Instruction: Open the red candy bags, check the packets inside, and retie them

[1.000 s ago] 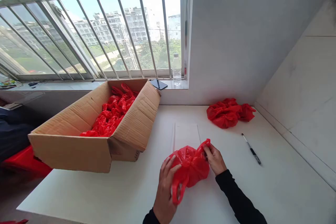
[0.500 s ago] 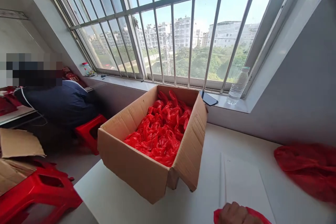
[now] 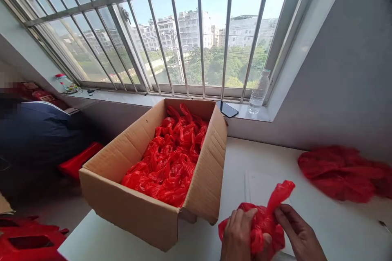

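Observation:
A crumpled red plastic bag sits between both my hands at the bottom of the view, over the white table. My left hand is closed around the bag's left side. My right hand pinches its right side, just below a handle of the bag that sticks up. To the left stands an open cardboard box filled with several knotted red bags.
Another heap of red bags lies at the right on the table. A water bottle and a dark phone rest on the window sill. A person in dark blue sits at the left near red stools.
The view swung left towards the box and then partly back. Both hands and the bag, nearly out of view half a second ago, show again, the bag more bunched than a second ago.

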Motion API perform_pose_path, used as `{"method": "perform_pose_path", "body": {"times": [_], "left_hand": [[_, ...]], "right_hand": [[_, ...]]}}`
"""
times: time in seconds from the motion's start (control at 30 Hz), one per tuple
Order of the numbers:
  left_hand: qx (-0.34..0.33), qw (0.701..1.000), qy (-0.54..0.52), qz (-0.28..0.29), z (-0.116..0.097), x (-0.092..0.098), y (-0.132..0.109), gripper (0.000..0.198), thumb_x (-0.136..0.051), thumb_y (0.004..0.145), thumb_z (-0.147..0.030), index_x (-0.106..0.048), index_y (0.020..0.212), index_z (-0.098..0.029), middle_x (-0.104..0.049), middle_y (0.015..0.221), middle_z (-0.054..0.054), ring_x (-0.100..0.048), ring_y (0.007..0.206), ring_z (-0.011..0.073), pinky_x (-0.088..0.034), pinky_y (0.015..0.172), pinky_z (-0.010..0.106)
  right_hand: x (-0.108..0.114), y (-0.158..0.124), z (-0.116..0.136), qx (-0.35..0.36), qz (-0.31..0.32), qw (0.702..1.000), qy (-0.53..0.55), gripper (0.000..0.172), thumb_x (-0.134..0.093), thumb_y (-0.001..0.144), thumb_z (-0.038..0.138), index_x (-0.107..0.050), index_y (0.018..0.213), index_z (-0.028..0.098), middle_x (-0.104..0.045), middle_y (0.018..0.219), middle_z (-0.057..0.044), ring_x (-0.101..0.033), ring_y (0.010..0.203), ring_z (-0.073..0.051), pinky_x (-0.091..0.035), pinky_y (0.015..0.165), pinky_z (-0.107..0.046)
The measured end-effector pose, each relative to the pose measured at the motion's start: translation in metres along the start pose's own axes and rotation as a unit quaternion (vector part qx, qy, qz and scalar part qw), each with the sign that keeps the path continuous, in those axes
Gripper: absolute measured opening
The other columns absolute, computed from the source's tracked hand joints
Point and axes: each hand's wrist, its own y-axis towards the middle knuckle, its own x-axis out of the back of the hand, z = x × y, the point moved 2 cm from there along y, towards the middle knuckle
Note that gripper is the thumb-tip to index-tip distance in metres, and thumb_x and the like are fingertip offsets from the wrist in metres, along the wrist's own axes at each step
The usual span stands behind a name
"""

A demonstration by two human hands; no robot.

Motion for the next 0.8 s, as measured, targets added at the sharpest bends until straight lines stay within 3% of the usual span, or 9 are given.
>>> {"method": "perform_pose_path", "body": {"times": [0.13,0.27,0.4,0.47,0.53,0.6,0.67,0.73,0.8], "left_hand": [[0.085,0.991,-0.04,0.09,-0.012,0.018,0.033,0.017,-0.052,0.094,-0.035,-0.067,0.096,-0.027,-0.075,0.083,0.004,-0.07,0.074,0.0237,-0.052,0.063,0.034],[0.134,0.989,-0.044,0.05,-0.018,0.01,0.085,0.02,-0.048,0.099,-0.034,-0.066,0.106,-0.028,-0.076,0.1,0.006,-0.073,0.089,0.0233,-0.055,0.075,0.033],[0.162,0.987,-0.003,-0.021,0.002,-0.027,0.151,0.027,-0.05,0.098,-0.038,-0.067,0.112,-0.021,-0.073,0.11,0.013,-0.069,0.099,0.0289,-0.053,0.083,0.04],[0.175,0.983,0.023,-0.047,0.022,-0.051,0.182,0.031,-0.05,0.098,-0.036,-0.066,0.115,-0.017,-0.07,0.115,0.016,-0.065,0.108,0.0297,-0.05,0.093,0.044],[0.18,0.982,0.044,-0.044,0.044,-0.075,0.202,0.03,-0.054,0.096,-0.032,-0.063,0.119,-0.014,-0.068,0.117,0.014,-0.062,0.113,0.0278,-0.047,0.099,0.048],[0.181,0.981,0.062,-0.025,0.062,-0.095,0.207,0.039,-0.061,0.093,-0.032,-0.058,0.129,-0.015,-0.064,0.124,0.012,-0.059,0.117,0.028,-0.045,0.103,0.052],[0.176,0.981,0.079,-0.006,0.076,-0.109,0.199,0.051,-0.065,0.091,-0.031,-0.052,0.137,-0.016,-0.057,0.135,0.014,-0.054,0.125,0.0304,-0.041,0.106,0.054],[0.17,0.981,0.093,0.011,0.086,-0.118,0.185,0.056,-0.065,0.09,-0.029,-0.048,0.142,-0.016,-0.05,0.144,0.016,-0.047,0.133,0.0329,-0.036,0.111,0.056],[0.17,0.979,0.103,0.031,0.094,-0.123,0.173,0.055,-0.063,0.091,-0.025,-0.048,0.143,-0.016,-0.049,0.146,0.016,-0.044,0.137,0.0347,-0.032,0.113,0.06]], "right_hand": [[-0.011,0.013,0.023,0.059,0.015,0.998,0.009,0.036,-0.063,0.089,0.056,-0.067,0.107,0.025,-0.07,0.105,-0.002,-0.065,0.096,-0.016,-0.054,0.09,-0.022],[0.013,0.024,0.015,0.073,-0.022,0.997,-0.034,0.041,-0.055,0.093,0.057,-0.064,0.116,0.024,-0.068,0.118,-0.006,-0.065,0.104,-0.018,-0.054,0.093,-0.026],[0.048,0.029,-0.017,0.106,-0.04,0.977,-0.183,0.038,-0.048,0.098,0.052,-0.063,0.121,0.026,-0.068,0.125,-0.006,-0.066,0.112,-0.02,-0.056,0.097,-0.033],[0.058,0.028,-0.036,0.175,-0.043,0.936,-0.303,0.035,-0.048,0.099,0.047,-0.062,0.125,0.029,-0.069,0.127,-0.004,-0.066,0.115,-0.021,-0.058,0.097,-0.036],[0.061,0.023,-0.057,0.28,-0.044,0.864,-0.417,0.038,-0.051,0.098,0.042,-0.058,0.134,0.029,-0.067,0.131,-0.004,-0.065,0.119,-0.023,-0.059,0.096,-0.041],[0.06,0.018,-0.077,0.368,-0.052,0.775,-0.511,0.051,-0.054,0.096,0.04,-0.048,0.145,0.027,-0.062,0.138,-0.008,-0.064,0.121,-0.029,-0.061,0.092,-0.048],[0.057,0.015,-0.094,0.408,-0.055,0.704,-0.579,0.065,-0.054,0.095,0.041,-0.035,0.154,0.023,-0.057,0.143,-0.012,-0.064,0.121,-0.033,-0.062,0.086,-0.052],[0.056,0.014,-0.105,0.405,-0.059,0.675,-0.614,0.073,-0.051,0.095,0.04,-0.022,0.159,0.02,-0.054,0.144,-0.014,-0.063,0.122,-0.034,-0.061,0.085,-0.054],[0.056,0.014,-0.109,0.395,-0.061,0.668,-0.628,0.076,-0.048,0.096,0.04,-0.014,0.161,0.019,-0.053,0.145,-0.014,-0.062,0.123,-0.033,-0.059,0.087,-0.053]]}}
